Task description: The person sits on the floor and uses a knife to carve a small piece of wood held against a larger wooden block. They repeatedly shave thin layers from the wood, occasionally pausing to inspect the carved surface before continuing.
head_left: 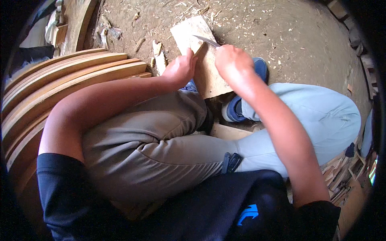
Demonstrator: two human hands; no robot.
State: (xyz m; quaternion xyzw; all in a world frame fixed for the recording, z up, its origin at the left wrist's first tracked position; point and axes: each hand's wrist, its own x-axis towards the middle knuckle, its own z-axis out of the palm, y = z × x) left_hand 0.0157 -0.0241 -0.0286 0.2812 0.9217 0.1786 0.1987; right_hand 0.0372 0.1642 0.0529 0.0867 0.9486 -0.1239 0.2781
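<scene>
My right hand [234, 60] is closed around the handle of a knife [207, 40], its pale blade pointing left over a flat wooden board [211, 78]. The handle is mostly hidden in my fist. Just left of the blade, my left hand [181, 70] is closed at the board's left edge, pinching what looks like a small wood stick [198, 48]. Its lower end is hidden by my fingers. The board lies tilted between my feet, its far end bright in the light.
Long wooden planks [76, 68] are stacked at my left. My blue shoe [235, 110] stands beside the board's near right corner. Wood shavings and chips [159, 56] litter the dirt floor [297, 36]. Scrap wood [341, 176] lies at the lower right.
</scene>
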